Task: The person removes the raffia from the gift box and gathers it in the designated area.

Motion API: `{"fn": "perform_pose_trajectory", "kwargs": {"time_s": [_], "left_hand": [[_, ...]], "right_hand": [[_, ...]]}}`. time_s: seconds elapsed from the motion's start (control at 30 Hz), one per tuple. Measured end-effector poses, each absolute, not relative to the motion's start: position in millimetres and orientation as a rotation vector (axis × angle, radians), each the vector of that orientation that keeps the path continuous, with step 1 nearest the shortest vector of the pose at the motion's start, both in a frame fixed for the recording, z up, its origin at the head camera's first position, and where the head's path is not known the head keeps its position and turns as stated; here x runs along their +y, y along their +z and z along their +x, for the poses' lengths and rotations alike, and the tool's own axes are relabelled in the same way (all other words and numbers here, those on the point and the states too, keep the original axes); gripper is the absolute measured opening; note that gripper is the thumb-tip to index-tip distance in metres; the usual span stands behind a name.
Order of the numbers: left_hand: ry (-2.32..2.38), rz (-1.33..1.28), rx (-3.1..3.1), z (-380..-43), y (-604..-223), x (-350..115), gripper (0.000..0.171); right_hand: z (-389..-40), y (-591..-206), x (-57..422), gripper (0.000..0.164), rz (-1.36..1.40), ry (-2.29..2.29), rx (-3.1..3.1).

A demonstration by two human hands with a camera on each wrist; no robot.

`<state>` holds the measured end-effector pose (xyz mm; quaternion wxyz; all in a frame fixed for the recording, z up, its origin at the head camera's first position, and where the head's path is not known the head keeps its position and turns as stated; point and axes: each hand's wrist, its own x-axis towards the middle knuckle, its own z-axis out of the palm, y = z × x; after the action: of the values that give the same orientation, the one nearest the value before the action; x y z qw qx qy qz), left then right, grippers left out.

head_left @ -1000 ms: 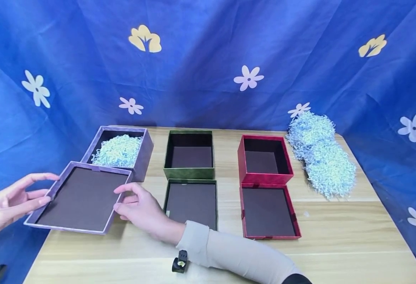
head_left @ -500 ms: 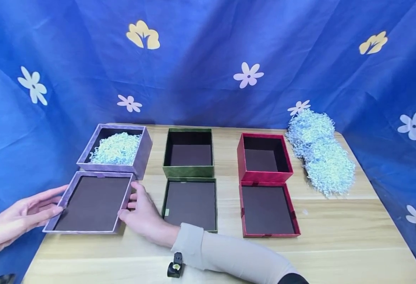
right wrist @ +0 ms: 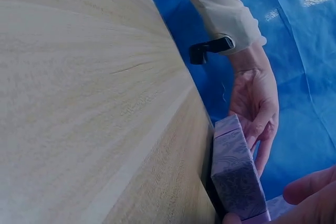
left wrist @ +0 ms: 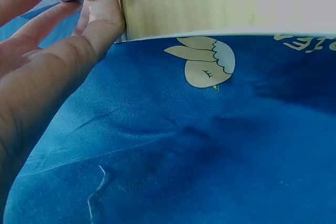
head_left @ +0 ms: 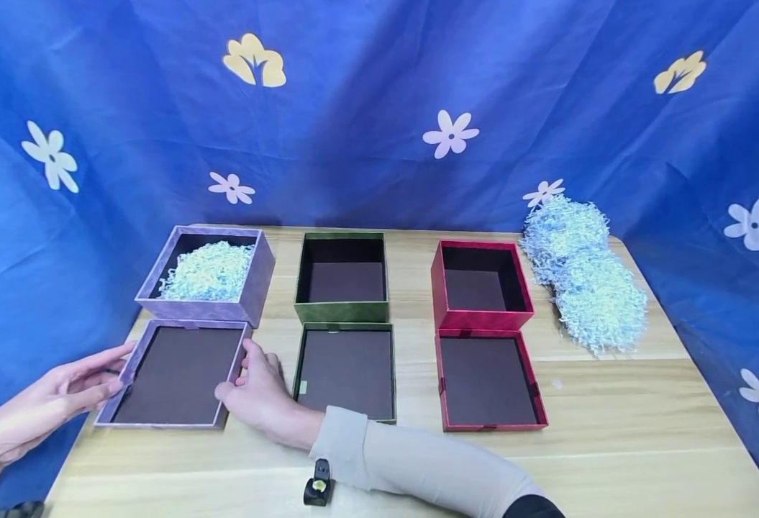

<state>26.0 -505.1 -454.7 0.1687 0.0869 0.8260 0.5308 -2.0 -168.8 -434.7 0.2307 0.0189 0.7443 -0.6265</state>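
A purple box lid (head_left: 178, 374) lies with its dark inside up, right in front of the purple box (head_left: 259, 284), which holds pale blue shredded paper (head_left: 207, 272). My left hand (head_left: 62, 399) grips the lid's left rim, thumb at the inner edge and fingers outside. On the opposite rim, my right hand (head_left: 264, 396) pinches with thumb and fingers. The left wrist view shows a corner of the lid between the left fingers (left wrist: 39, 24). In the right wrist view the lid's patterned side (right wrist: 236, 163) stands at the table edge, between both hands.
An open green box (head_left: 343, 311) has its green lid (head_left: 350, 378) in front. A red box (head_left: 483, 320) and red lid (head_left: 492, 381) stand farther right. Clumps of blue shredded paper (head_left: 599, 302) sit at the table's right. A blue flowered cloth (head_left: 353, 108) hangs behind.
Both hands have brought the purple lid down and right, from tilted above the front of the purple box to lying in front of it. The other boxes have not moved.
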Motion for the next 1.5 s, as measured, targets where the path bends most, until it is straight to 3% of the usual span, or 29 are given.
{"fn": "perform_pose_trajectory", "kwargs": {"time_s": [0.33,0.7,1.07,1.27,1.5], "left_hand": [[1.532,0.264,2.366,26.5,-452.1,-500.6,0.074],[1.406,0.078,2.515,24.5,-446.6,-489.5,0.062],[1.872,0.128,2.383,-0.6,-419.8,-492.4,0.056],[1.949,0.128,2.361,-17.0,-411.9,-479.8,0.059],[1.419,-0.040,2.565,-39.9,-404.8,-464.6,0.078]], "right_hand": [[-4.5,-431.5,-168.2,0.076,0.042,-1.697,2.059],[-8.9,-420.2,-164.2,0.079,0.074,-1.627,2.099],[-19.8,-391.6,-136.4,0.084,-0.123,-1.794,1.980],[-49.0,-365.7,-117.8,0.091,-0.289,-1.766,1.910],[-74.9,-343.9,-118.6,0.100,-0.499,-1.597,2.041]]}}
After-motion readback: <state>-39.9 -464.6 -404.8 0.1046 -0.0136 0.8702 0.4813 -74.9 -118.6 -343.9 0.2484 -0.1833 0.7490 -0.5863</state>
